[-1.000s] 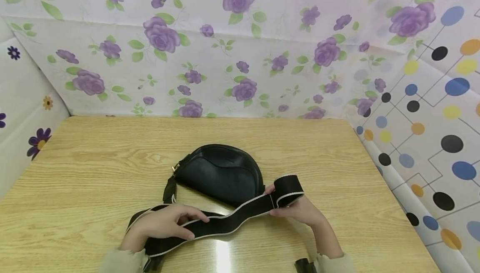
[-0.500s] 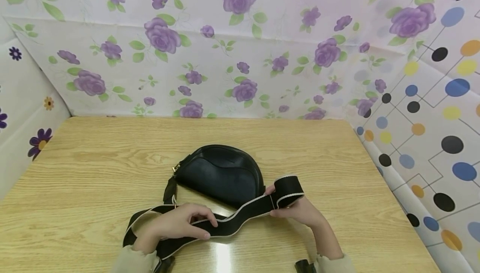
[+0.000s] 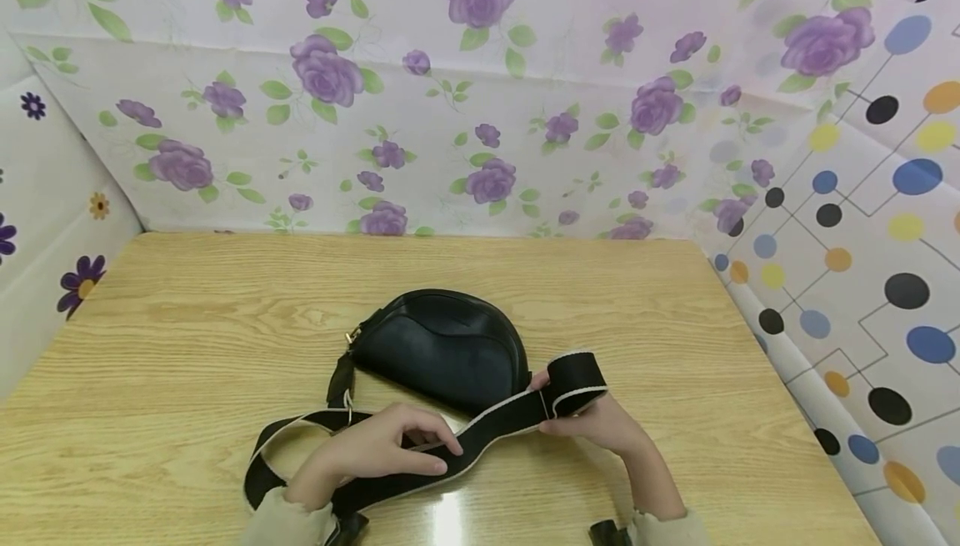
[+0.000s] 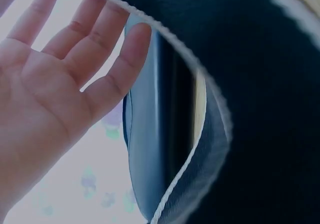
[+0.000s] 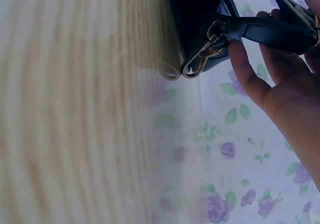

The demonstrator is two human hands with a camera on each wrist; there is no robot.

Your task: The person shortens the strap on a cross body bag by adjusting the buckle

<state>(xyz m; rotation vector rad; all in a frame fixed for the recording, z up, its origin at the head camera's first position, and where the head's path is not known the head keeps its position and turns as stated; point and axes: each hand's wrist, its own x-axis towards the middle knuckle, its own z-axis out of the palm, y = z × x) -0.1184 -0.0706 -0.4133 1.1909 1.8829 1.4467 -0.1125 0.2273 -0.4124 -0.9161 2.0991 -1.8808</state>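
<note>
A black half-moon handbag [image 3: 442, 354] lies mid-table, with a gold clasp [image 3: 352, 335] at its left end. Its wide black strap [image 3: 495, 429], edged in white, runs in front of it and loops round at the left. My right hand [image 3: 600, 425] grips the strap near its right end, where a curl of webbing stands up above the fingers. In the right wrist view, a gold snap hook [image 5: 200, 59] hangs beside those fingers. My left hand [image 3: 382, 450] lies over the strap's middle, fingertips touching it. In the left wrist view its fingers are loosely extended at the strap's white edge.
The wooden table [image 3: 225, 304] ends at a flower-printed backdrop [image 3: 420, 112]. A dotted sheet [image 3: 862, 279] borders it on the right, and a white sheet with dark flowers [image 3: 67, 196] on the left. Dark devices [image 3: 609, 532] sit by the wrists.
My left hand has slid rightward along the strap, and the loop at the left has opened wider. The right hand and the handbag have kept their places.
</note>
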